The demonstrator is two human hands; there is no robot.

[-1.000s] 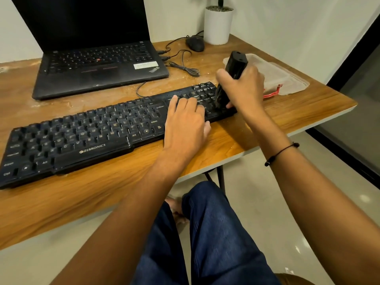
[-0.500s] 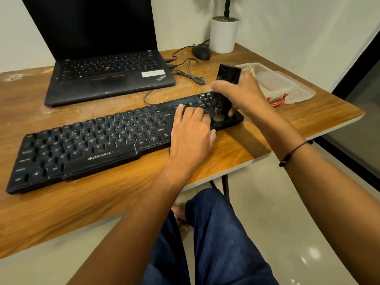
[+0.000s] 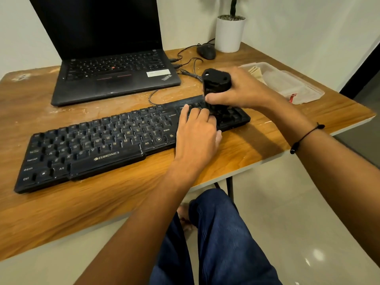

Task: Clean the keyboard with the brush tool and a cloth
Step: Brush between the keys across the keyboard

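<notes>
At the left, the black keyboard (image 3: 98, 145) lay slantwise on the wooden table (image 3: 61, 202), its near-left corner close to the table's front edge and its far end reaching toward the right. Behind it stood an open laptop (image 3: 115, 79) with a dark screen. Further right, the left hand (image 3: 195, 138) rested flat on the keys near the right end, fingers straight and spread a little, pressing down to steady the board and holding nothing. Just beside it, the right hand (image 3: 238, 89) had its fingers and thumb curled round the black brush tool (image 3: 214, 83), held nearly upright with its lower end down among the keys of the right-hand block; the bristles themselves were too dark to make out. Behind sat a mouse (image 3: 206, 51) and a white plant pot (image 3: 229, 33), and at the far right a clear plastic container (image 3: 287, 83) held something pale and folded, possibly the cloth.

The brushing step appeared to be in hand, at the right end of the board. The next move would likely call for short strokes between the key rows, working leftward, with the steadying hand shifted clear.
</notes>
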